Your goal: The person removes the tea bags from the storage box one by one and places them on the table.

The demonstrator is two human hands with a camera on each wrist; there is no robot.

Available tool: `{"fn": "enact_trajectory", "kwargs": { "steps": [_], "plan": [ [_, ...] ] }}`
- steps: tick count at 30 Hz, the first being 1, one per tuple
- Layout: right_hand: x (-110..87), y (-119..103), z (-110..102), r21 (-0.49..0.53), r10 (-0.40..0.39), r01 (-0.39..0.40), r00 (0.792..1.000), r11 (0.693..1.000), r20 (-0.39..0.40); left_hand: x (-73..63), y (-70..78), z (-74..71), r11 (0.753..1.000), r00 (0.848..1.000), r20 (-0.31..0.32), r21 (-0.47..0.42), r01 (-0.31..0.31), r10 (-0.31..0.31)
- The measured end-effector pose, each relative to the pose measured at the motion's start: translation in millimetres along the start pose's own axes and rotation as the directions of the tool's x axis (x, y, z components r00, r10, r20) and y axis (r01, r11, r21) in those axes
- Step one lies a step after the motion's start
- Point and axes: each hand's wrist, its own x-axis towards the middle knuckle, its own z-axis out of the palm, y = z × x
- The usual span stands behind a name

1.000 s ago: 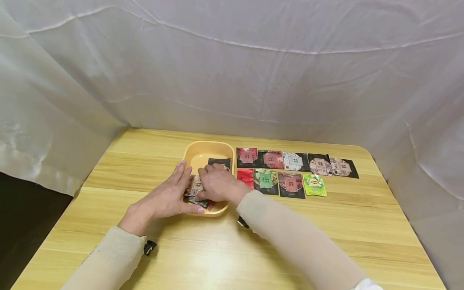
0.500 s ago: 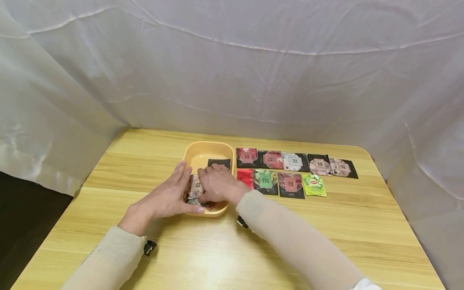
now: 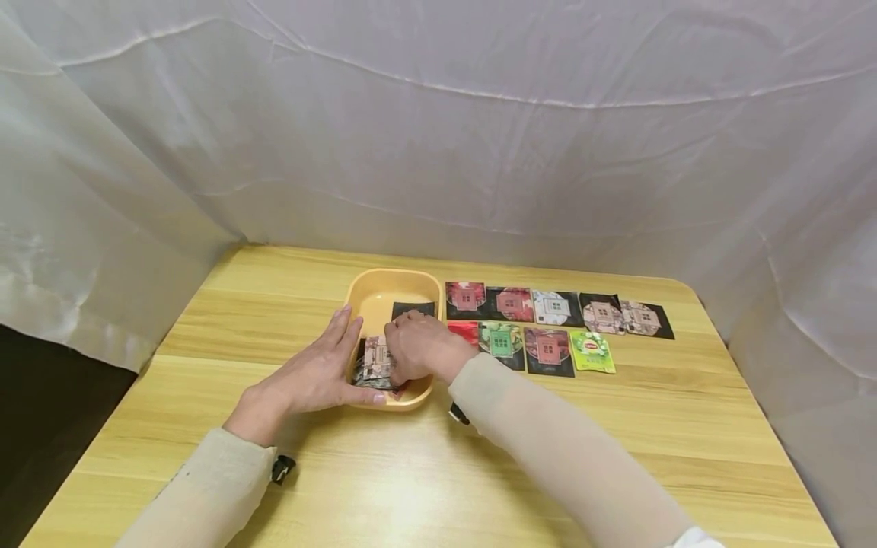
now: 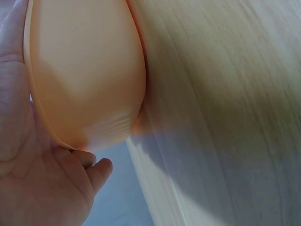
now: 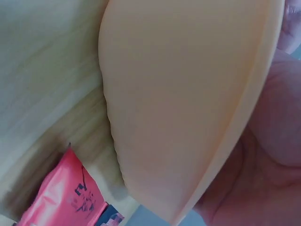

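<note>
A yellow-orange tray [image 3: 393, 272] stands on the table with several tea bag sachets in it. My left hand [image 3: 311, 373] rests along its left rim, fingers extended and thumb across the front rim. My right hand [image 3: 419, 346] reaches inside with curled fingers and seems to pinch a pale pink and black sachet [image 3: 377, 358] by its right edge. The fingertips are hidden. Dark sachets [image 3: 373, 383] lie beneath it at the front, and a black one [image 3: 413, 309] lies behind the hand. In the right wrist view the tray's outer wall [image 5: 178, 94] hides the fingers.
To the tray's right, sachets lie in two rows on the wooden table [image 3: 521, 472]. A pink-red one [image 3: 466, 295] begins the back row; the front row has a red sachet [image 3: 464, 331], a green one [image 3: 502, 339] and a bright yellow-green one [image 3: 592, 352]. A pale curtain [image 3: 479, 152] hangs behind.
My right hand has drawn slightly right within the tray, and its fingers have curled more. The pale pink sachet has shifted right, showing more of the dark one beneath. My left hand has stayed put.
</note>
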Motion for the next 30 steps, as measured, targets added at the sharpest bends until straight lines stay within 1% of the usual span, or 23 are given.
{"fn": "enact_trajectory", "kwargs": {
  "steps": [6,12,22,30],
  "plan": [
    [5.8,-4.3,2.1,0.051,-0.029,0.03,0.999,0.998,-0.026,-0.1,0.0,0.2,0.999,1.0,-0.005,0.038,-0.013,0.013],
    [9.5,-5.5,4.9,0.07,-0.027,0.028,1.0,0.997,-0.015,0.6,0.7,-0.8,0.999,1.0,0.003,0.048,-0.01,0.01],
    [9.1,-7.1,7.9,0.037,-0.026,0.027,0.998,0.999,-0.049,0.7,0.9,-1.5,0.998,1.0,0.007,0.049,-0.025,0.025],
    [5.3,-10.0,6.6,0.049,-0.033,0.036,0.998,0.998,-0.049,0.5,2.3,-2.9,0.999,1.0,0.009,0.047,-0.019,0.019]
  ]
}}
